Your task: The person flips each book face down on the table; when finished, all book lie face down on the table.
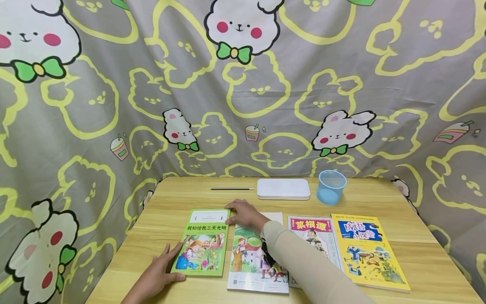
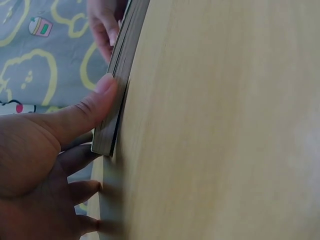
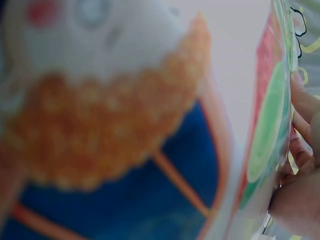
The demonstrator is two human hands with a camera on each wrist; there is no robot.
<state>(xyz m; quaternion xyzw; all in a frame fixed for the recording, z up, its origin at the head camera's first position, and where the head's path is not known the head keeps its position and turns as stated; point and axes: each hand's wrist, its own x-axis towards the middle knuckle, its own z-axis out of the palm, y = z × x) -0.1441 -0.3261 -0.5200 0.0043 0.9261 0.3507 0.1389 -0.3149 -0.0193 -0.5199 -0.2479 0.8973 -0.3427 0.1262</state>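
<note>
In the head view, a green-bordered picture book (image 1: pixel 205 249) lies flat at the left of the row. My left hand (image 1: pixel 159 270) rests by its lower left corner, thumb at the bottom edge and fingers along the left side. The left wrist view shows the thumb (image 2: pixel 95 105) touching the edge of the book's pages (image 2: pixel 122 85). At the upper right corner, the fingers and thumb of my right hand (image 1: pixel 244 214) touch the same book. My right forearm crosses a white-bordered picture book (image 1: pixel 247 270), hiding part of it; its cover looms close in the right wrist view.
Farther right lie a pink-titled book (image 1: pixel 309 226), partly covered by the sleeve (image 1: pixel 303 257), and a yellow book (image 1: pixel 368 253). Along the back stand a thin dark stick (image 1: pixel 231 189), a white case (image 1: pixel 283 188) and a blue mesh cup (image 1: pixel 331 188). A patterned curtain (image 1: pixel 265 97) hangs behind the table.
</note>
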